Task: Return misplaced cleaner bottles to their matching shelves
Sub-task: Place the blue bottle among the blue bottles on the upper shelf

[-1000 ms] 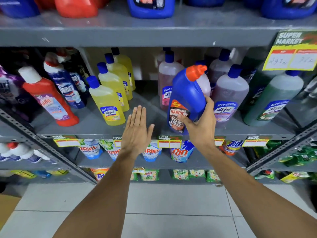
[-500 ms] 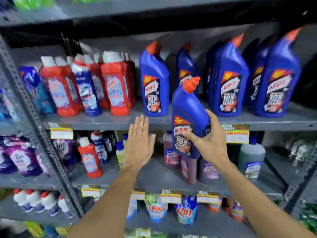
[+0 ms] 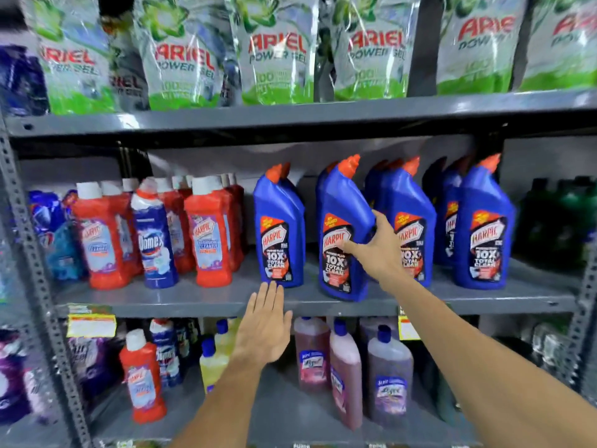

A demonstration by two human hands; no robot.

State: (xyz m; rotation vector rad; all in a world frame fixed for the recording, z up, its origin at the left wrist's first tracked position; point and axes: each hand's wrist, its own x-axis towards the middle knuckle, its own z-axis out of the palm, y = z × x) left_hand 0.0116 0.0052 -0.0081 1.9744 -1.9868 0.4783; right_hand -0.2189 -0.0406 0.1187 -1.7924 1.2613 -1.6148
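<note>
The left hand (image 3: 265, 324) is hovering flat and empty at six o'clock. Beyond, at one o'clock, the right hand (image 3: 376, 250) is gripping the blue Harpic bottle (image 3: 342, 234), seating it among matching bottles; releasing is remaining.

I see the bottle in my right hand (image 3: 376, 250) is deep blue (image 3: 347, 202) with an orange-red cap and a black, red and white label. Its neighbours on the grey shelf (image 3: 200, 302) match it. To the left stand red bottles (image 3: 211, 234) with white caps and pale lilac labels, plus one dark blue Domex bottle (image 3: 155, 244). Above, the Ariel pouches (image 3: 274, 50) are silver-white and green with red lettering. Below, I see pink and purple bottles (image 3: 387, 373) with blue caps
</note>
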